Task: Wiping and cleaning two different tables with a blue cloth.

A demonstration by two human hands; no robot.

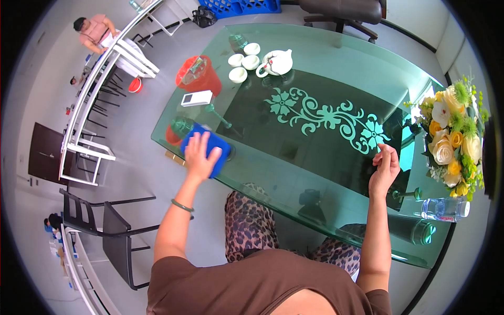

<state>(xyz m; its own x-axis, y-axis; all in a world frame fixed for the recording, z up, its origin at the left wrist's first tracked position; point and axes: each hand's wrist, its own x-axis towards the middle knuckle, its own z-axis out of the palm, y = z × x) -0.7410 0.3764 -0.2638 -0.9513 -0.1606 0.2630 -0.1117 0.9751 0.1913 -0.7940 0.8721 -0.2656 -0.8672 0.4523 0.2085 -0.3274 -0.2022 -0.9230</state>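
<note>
On the left part of a green glass table (pixel 252 157), my left hand (pixel 201 155) lies over a folded blue cloth (pixel 216 149), holding it against the glass near the edge. The hand looks slightly blurred, with the fingers spread. My right hand (pixel 386 165) is loosely closed above the right end of the table's dark panel. Nothing shows between its fingertips, which are beside the end of a pale floral pattern (pixel 328 116). A white teapot (pixel 277 63) and several white cups (pixel 251 62) stand at the far left of the tabletop.
A white remote-like device (pixel 197 98) lies beyond the cloth. Artificial flowers (pixel 449 141) and a clear bottle (pixel 443 209) stand at the right. Through the glass shows a red bin (pixel 202 80). Black chairs (pixel 114 232) are at the left; a person (pixel 96 33) is at a far table.
</note>
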